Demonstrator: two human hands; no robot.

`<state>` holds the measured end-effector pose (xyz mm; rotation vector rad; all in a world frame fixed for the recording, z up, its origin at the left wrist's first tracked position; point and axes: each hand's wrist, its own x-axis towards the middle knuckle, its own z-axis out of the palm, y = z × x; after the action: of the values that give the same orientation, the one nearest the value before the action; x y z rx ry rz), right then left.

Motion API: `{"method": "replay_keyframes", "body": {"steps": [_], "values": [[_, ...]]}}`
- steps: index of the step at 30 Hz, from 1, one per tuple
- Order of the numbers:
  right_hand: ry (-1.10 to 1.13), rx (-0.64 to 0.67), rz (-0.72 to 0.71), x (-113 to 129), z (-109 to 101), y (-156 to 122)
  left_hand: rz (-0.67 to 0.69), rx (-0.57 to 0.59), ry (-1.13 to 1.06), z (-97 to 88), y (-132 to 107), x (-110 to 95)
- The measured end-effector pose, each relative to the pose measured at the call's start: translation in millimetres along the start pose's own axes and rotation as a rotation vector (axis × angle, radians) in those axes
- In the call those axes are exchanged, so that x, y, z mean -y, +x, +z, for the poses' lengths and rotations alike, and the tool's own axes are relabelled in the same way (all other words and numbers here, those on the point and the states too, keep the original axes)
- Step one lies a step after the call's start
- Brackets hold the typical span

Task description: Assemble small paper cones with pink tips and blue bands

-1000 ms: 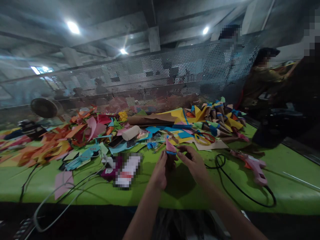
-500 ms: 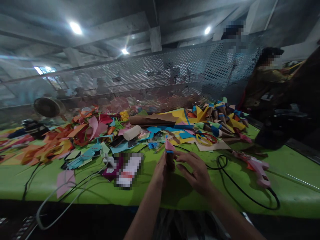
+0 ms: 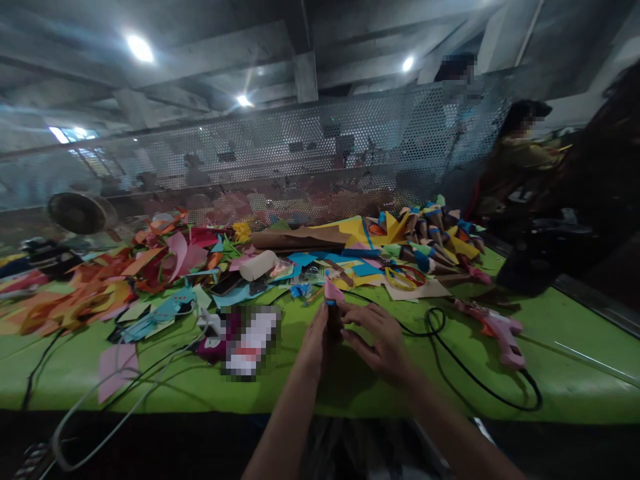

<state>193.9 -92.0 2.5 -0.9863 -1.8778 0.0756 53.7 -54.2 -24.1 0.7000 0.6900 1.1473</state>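
Now: a pink paper cone (image 3: 331,292) with a blue band is held upright above the green surface (image 3: 450,383), left of the pink glue gun (image 3: 497,331).
Left hand (image 3: 315,341): fingers pressed together against the cone's side.
Right hand (image 3: 381,341): fingers pinching its lower part.
Beyond: coloured paper scraps (image 3: 150,267), far left of the glue gun.

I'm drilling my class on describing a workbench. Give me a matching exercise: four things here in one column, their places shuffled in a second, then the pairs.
1 glue gun
2 cone
3 fan
4 white roll

a between the left hand and right hand
b far left, before the mesh screen
c lying on the green table, right of the hands
d among paper scraps, beyond the hands to the left

Pairs: 1-c, 2-a, 3-b, 4-d
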Motion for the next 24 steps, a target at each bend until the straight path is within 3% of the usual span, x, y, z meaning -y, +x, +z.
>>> {"method": "replay_keyframes", "body": {"steps": [5, 24], "values": [[-0.005, -0.029, -0.048, 0.0, -0.1, 0.2, -0.001, -0.039, 0.014, -1.6, 0.9, 1.1], [0.03, -0.041, -0.024, -0.6, -1.9, -0.7, 0.022, 0.003, -0.03, 2.0, -1.3, -0.1]]}}
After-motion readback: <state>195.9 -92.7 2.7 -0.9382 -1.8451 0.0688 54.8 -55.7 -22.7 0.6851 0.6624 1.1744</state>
